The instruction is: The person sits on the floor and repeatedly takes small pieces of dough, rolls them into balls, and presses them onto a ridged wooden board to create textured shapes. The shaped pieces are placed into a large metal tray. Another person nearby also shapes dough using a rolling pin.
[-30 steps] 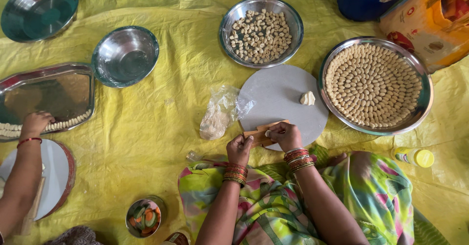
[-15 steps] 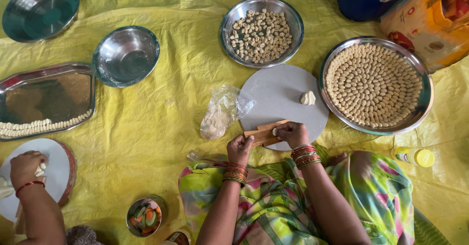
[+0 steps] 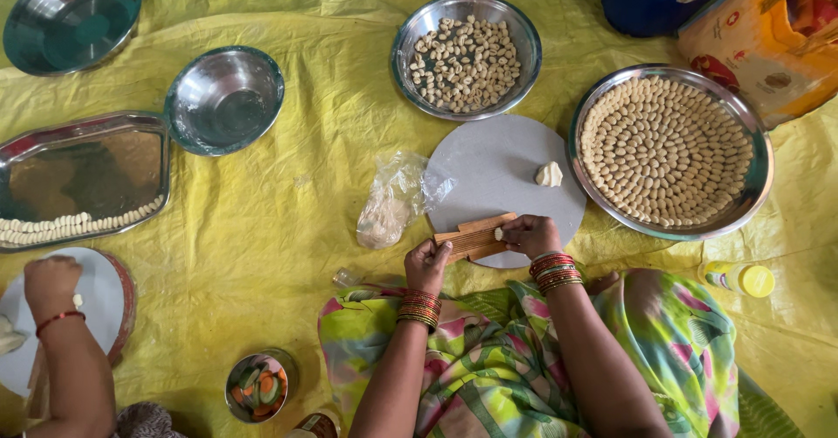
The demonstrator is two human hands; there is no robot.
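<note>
my left hand (image 3: pixel 428 265) grips the ridged wooden board (image 3: pixel 474 238); my right hand (image 3: pixel 529 234) presses a small dough piece (image 3: pixel 499 234) onto it.

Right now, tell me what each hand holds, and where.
Left hand holds the ridged board by its left end; right hand presses a dough bit onto it.

A co-worker's round board (image 3: pixel 100 294) runs off the left edge.

Ridged board (image 3: pixel 476 239) looked like matt brown wood, lying on a smooth matt grey disc (image 3: pixel 497 172). Bowls (image 3: pixel 224 99) and round tray (image 3: pixel 670 151) beside the disc were glossy metal. Floor sheet (image 3: pixel 288 211) was crinkled yellow plastic; bag (image 3: pixel 394 198) was clear film.
</note>
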